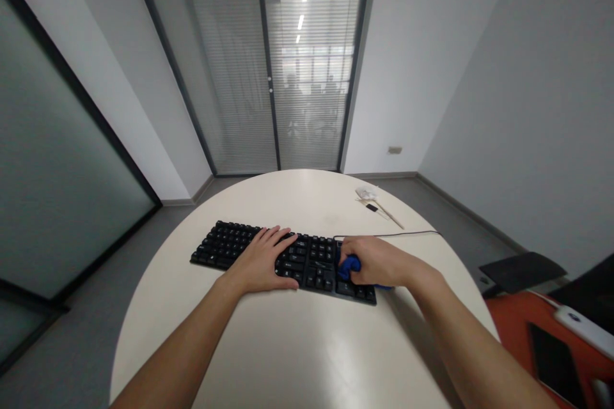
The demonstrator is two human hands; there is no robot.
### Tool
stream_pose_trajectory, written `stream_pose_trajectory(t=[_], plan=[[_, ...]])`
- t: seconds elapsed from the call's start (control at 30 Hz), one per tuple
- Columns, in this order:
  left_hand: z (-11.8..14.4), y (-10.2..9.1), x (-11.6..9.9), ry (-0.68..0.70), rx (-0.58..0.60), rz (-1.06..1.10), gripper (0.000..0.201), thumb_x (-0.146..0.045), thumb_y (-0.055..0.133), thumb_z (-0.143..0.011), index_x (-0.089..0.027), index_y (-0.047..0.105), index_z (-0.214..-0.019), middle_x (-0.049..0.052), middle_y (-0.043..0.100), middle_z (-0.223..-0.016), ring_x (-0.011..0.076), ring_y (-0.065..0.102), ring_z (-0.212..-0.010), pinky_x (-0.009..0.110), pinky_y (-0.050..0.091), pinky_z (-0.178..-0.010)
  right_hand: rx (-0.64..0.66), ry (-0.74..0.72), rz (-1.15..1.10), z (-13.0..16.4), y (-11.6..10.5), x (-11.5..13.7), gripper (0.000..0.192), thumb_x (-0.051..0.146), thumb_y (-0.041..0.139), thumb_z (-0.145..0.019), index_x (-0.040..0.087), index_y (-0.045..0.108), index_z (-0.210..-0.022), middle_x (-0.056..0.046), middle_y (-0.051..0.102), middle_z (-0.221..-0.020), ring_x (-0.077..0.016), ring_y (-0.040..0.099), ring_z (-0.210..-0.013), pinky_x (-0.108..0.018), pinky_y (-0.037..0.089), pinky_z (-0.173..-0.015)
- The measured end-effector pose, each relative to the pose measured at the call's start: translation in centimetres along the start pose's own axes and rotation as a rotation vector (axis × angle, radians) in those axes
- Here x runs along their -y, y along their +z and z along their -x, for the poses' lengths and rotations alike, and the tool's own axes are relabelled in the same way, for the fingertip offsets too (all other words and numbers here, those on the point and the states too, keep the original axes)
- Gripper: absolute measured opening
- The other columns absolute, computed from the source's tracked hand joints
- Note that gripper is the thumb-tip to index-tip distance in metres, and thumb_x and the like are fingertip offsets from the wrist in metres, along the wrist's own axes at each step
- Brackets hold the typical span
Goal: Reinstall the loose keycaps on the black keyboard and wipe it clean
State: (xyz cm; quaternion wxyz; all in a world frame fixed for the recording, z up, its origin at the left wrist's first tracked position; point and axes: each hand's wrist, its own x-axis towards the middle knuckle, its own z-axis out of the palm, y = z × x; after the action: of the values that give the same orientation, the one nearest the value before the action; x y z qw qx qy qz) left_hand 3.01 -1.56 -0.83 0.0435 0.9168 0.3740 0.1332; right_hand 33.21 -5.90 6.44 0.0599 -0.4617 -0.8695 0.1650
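Observation:
A black keyboard [223, 246] lies slightly slanted across the middle of the round white table [288, 345]. My left hand [261, 262] rests on its middle keys, fingers stretched and thumb along the near edge. Toward the right end, my right hand [378, 261] is closed around a crumpled blue cloth [349, 266] and presses it on the keys. Part of the cloth shows below the palm; the rest is hidden by the fingers. The keys under both hands are covered from view.
A thin cable [403, 233] runs from the keyboard over the table's right edge. Behind it lie a thin stick [389, 213] and a small clear wrapper [366, 193]. At the lower right, an orange seat [511, 316] holds a black phone [556, 358] and a white power strip [582, 326].

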Motion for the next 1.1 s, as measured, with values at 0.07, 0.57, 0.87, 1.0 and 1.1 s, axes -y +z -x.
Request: stream_pose_trajectory(t=[0.07,0.57,0.87,1.0,1.1], plan=[[0.0,0.0,0.0,0.003,-0.004,0.004,0.102,-0.075,0.070,-0.070,-0.030,0.033,-0.153,0.008,0.033,-0.160,0.0357,0.029,-0.146,0.056,0.018,-0.121,0.020,0.006,-0.020,0.2,0.0,0.5,0.020,0.012,0.061,-0.062,0.022,0.068,-0.078,-0.001,0.070,-0.083,-0.0169,0.063,-0.073,-0.023,0.045,-0.065],[0.0,0.0,0.1,0.013,0.010,0.035,0.102,-0.076,0.069,-0.070,-0.030,0.033,-0.153,0.008,0.033,-0.159,0.0370,0.028,-0.146,0.056,0.015,-0.121,-0.526,-0.284,-0.427,-1.7,1.4,-0.7,0.046,0.011,0.052,-0.086,0.026,0.059,-0.130,-0.008,0.062,-0.123,-0.0216,0.058,-0.114,-0.041,0.043,-0.105],[0.0,0.0,0.0,0.003,0.016,0.016,0.101,-0.076,0.068,-0.070,-0.029,0.033,-0.153,0.008,0.033,-0.159,0.0355,0.026,-0.147,0.055,0.015,-0.122,-0.167,-0.071,-0.227,-0.4,1.4,-2.8,0.051,0.026,0.069,-0.079,0.025,0.061,-0.129,-0.010,0.059,-0.130,-0.0300,0.052,-0.123,-0.051,0.038,-0.111],[0.0,-0.1,0.0,-0.003,0.027,0.021,0.101,-0.076,0.067,-0.071,-0.029,0.032,-0.154,0.007,0.031,-0.160,0.0355,0.026,-0.147,0.056,0.015,-0.122,-0.012,0.015,-0.288,1.0,0.7,-3.2,0.083,0.019,0.076,-0.062,0.023,0.050,-0.140,-0.010,0.053,-0.137,-0.0306,0.054,-0.121,-0.045,0.041,-0.108],[0.0,-0.2,-0.1,-0.010,0.034,0.023,0.101,-0.076,0.067,-0.071,-0.029,0.032,-0.154,0.008,0.031,-0.160,0.0357,0.026,-0.147,0.056,0.015,-0.122,-0.011,0.054,-0.316,1.2,0.6,-3.5,0.074,0.010,0.067,-0.061,0.023,0.056,-0.134,-0.008,0.058,-0.131,-0.0292,0.056,-0.118,-0.042,0.043,-0.106]])
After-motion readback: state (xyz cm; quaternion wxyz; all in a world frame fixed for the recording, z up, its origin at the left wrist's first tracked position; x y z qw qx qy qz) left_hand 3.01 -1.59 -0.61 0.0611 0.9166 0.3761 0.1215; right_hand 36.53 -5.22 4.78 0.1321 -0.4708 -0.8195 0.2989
